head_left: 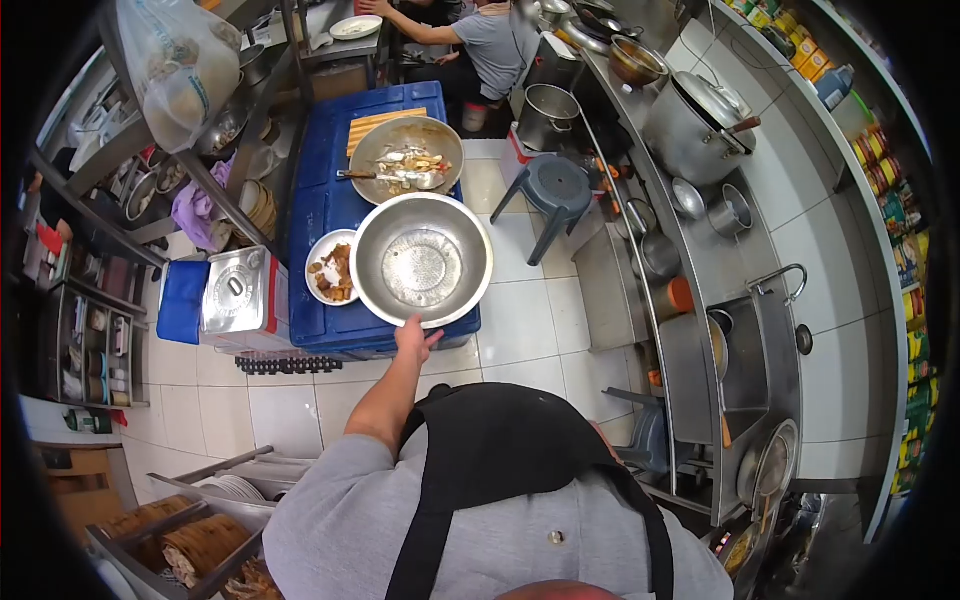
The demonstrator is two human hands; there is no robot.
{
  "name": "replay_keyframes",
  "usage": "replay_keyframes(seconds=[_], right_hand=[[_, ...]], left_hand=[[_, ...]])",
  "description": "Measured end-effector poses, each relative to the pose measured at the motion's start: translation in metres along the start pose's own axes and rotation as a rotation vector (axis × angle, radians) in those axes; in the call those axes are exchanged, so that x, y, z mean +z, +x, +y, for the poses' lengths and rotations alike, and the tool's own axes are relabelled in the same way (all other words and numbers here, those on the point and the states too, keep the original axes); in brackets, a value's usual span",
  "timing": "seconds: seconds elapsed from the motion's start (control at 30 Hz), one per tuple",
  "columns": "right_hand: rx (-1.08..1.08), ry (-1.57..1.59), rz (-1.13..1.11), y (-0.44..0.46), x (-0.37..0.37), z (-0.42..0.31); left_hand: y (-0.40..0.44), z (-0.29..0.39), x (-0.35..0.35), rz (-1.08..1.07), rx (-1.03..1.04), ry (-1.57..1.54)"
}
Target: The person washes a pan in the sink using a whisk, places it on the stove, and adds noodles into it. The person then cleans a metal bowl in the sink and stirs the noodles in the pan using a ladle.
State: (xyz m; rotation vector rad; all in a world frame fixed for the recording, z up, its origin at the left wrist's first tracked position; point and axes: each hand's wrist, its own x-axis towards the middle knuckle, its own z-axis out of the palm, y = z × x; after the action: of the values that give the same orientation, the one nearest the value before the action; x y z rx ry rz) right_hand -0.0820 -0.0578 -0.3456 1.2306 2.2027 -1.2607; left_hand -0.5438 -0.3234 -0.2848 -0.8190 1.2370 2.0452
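Observation:
My left hand [413,342] is at the near rim of a large, wide metal basin [421,262], fingers apart, with a fingertip at the rim. The basin looks empty inside and rests on a blue plastic chest [322,200]. Behind it, a second metal bowl [405,160] holds food scraps and a ladle [400,178]. To the left of the basin sits a white plate [330,268] with brown food pieces. My right hand is out of sight; only a sliver of skin shows at the right side of my black apron [510,440].
A grey plastic stool [553,186] stands right of the chest. A steel counter with a sink [747,360] and a big lidded pot [697,125] runs along the right. Left stands a square tin [238,290]. A person in a grey shirt [490,45] sits at the back.

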Motion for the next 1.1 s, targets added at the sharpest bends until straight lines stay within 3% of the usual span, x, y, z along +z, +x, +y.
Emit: replay_keyframes(seconds=[0.03, 0.1, 0.3, 0.4, 0.47, 0.6, 0.67, 0.77, 0.8, 0.9, 0.97, 1.0, 1.07, 1.1], right_hand=[[-0.003, 0.003, -0.003, 0.007, -0.008, -0.029], [-0.167, -0.197, -0.008, 0.011, -0.028, -0.106], [-0.112, -0.093, 0.003, 0.053, -0.049, -0.186], [-0.252, -0.133, -0.031, 0.073, -0.056, -0.168], [-0.267, -0.164, -0.03, 0.086, -0.059, -0.139], [-0.062, -0.14, 0.003, 0.097, -0.06, -0.066], [-0.05, -0.114, 0.007, 0.095, -0.066, -0.02], [-0.112, -0.092, -0.204, 0.07, -0.104, -0.004], [-0.122, -0.092, -0.237, 0.061, -0.116, -0.003], [0.049, -0.094, -0.234, 0.05, -0.129, 0.004], [0.038, -0.009, -0.231, 0.054, -0.121, 0.021], [0.05, 0.005, -0.229, 0.05, -0.12, 0.021], [0.084, 0.121, -0.156, 0.043, -0.12, 0.01], [0.091, 0.137, -0.138, 0.037, -0.121, 0.002]], left_hand=[[-0.002, 0.007, 0.001, -0.11, -0.04, -0.002], [-0.003, 0.017, 0.006, -0.11, -0.059, 0.023], [-0.013, 0.03, -0.008, -0.208, -0.068, 0.058], [-0.018, 0.018, -0.04, -0.208, -0.077, 0.037], [-0.034, 0.008, -0.063, -0.097, -0.083, 0.14], [-0.039, -0.031, -0.123, 0.118, -0.104, 0.796], [-0.053, -0.043, -0.135, 0.105, -0.182, 1.232], [-0.072, -0.07, -0.139, -0.023, -0.156, 1.448], [-0.085, -0.078, -0.124, 0.107, -0.201, 1.327], [-0.101, -0.097, -0.096, 0.048, -0.202, 1.373], [-0.093, -0.106, -0.091, -0.422, 0.251, 1.933], [-0.094, -0.108, -0.084, -0.434, 0.245, 1.946], [-0.09, -0.111, -0.06, -0.242, 0.072, 1.813], [-0.087, -0.106, -0.052, -0.288, 0.176, 1.848]])
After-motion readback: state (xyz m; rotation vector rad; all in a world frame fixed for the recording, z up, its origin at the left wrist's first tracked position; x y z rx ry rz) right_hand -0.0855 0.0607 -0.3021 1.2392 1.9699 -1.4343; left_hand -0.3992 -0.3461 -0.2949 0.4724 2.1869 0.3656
